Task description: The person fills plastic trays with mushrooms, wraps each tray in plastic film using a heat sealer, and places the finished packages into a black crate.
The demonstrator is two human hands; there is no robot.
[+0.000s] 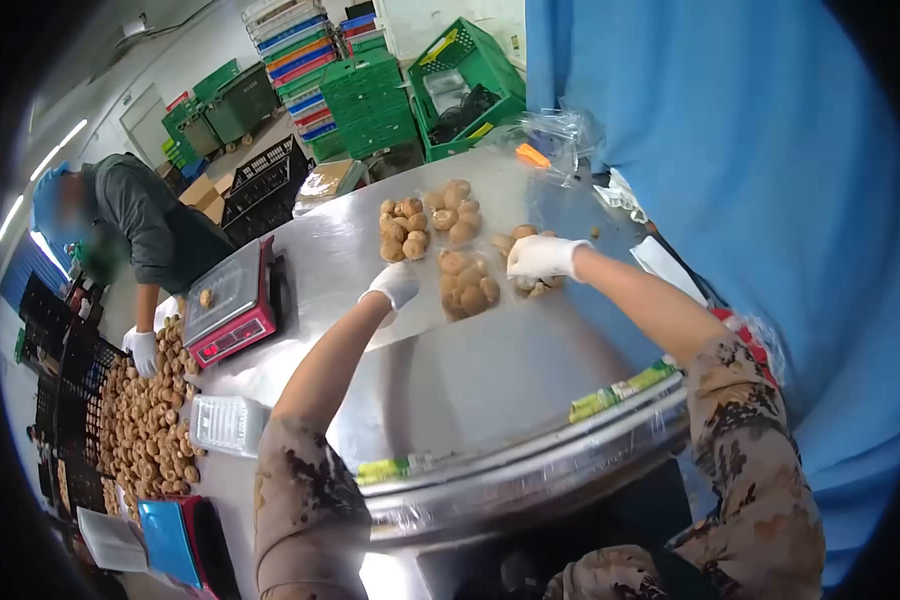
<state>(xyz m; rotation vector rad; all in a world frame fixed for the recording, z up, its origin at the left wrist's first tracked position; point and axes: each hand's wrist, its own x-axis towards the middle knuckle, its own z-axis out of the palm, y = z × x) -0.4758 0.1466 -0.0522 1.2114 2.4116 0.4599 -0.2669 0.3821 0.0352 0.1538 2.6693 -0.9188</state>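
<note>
On the steel table (470,380) several wrapped packs of small brown round items, likely mushrooms, already lie finished: one pack (403,228) to the far left, a second pack (453,212) just beside it, and a third pack (467,283) nearer the person, between the two gloved hands. The right hand (540,257) lies palm-down on a fourth pack (522,262), fingers curled over its top and pressed onto it; whether it is pinching film or only pressing cannot be told, since the glove hides most of the pack. The left hand (395,283) rests on the table just left of the third pack, fingers loosely bent, seemingly holding nothing, though its underside is hidden. Judging from this, three packs look done and the fourth is the one in hand, so the wrapping is well under way but far from over: a large loose heap (148,420) of the same brown items lies at the left edge of the view, and an empty clear tray (228,422) waits beside it. A co-worker in a dark top stands there, a gloved hand (142,350) at the heap, next to a red scale (232,300). A roll of film (530,470) runs along the table's near edge, and green crates (370,100) are stacked at the back.
</note>
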